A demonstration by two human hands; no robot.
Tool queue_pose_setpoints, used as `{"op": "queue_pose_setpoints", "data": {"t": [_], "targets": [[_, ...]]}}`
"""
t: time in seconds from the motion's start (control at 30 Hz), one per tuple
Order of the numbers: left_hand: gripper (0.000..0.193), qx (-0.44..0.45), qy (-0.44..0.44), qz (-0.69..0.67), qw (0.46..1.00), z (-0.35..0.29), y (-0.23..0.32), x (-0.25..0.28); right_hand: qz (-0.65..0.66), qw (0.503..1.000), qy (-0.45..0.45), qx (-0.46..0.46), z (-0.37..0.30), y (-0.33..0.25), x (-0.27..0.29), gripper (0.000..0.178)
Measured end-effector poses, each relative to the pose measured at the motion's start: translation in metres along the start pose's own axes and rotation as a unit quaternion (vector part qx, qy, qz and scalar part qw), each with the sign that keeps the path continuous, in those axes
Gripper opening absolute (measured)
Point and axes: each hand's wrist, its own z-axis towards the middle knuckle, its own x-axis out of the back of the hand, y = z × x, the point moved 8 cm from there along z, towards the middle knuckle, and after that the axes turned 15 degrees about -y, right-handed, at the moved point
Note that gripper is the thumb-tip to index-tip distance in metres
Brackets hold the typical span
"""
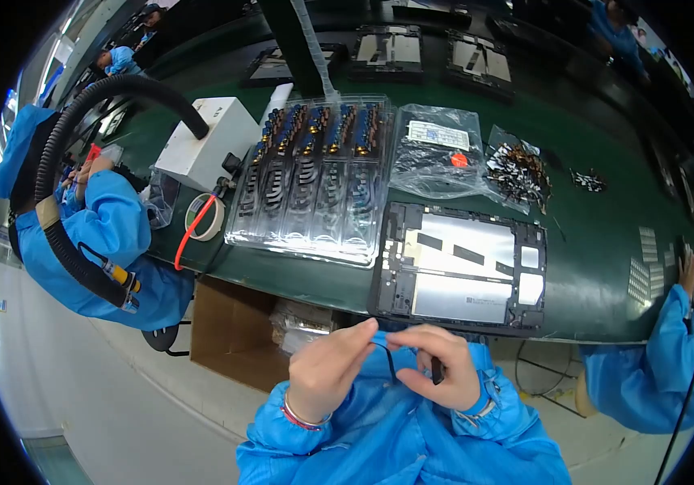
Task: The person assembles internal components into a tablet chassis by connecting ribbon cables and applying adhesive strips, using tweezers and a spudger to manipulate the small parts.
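Just in front of the bench's near edge, my two hands are raised close together. A thin black cable-like strip [390, 362] curves between their fingertips. My left hand [323, 372] has its fingers pressed together at the strip's upper end. My right hand [448, 368] is curled, with a small dark object [437, 370] showing between its thumb and fingers; its kind is unclear. Beyond them on the bench lies an opened tablet-like housing [464, 271] with a silvery metal plate and black strips inside.
A clear compartment tray [306, 202] of small parts lies left of the housing, near a white box [209, 141] with a black hose [64, 137]. Behind are a plastic bag [436, 153] and a parts pile [518, 174]. A cardboard box [230, 327] stands below. Co-workers sit on both sides.
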Motion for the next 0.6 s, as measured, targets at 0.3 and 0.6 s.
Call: {"op": "queue_pose_setpoints", "data": {"t": [0.3, 0.6], "targets": [[0.035, -0.023, -0.010, -0.045, 0.999, 0.006, 0.016, -0.011, -0.038, 0.992, 0.081, 0.086, 0.002, -0.008, 0.001, 0.019], [0.019, 0.024, 0.162, -0.077, 0.983, -0.001, 0.009, -0.006, -0.154, 0.960, 0.160, 0.169, -0.008, -0.024, 0.000, 0.027]]}}
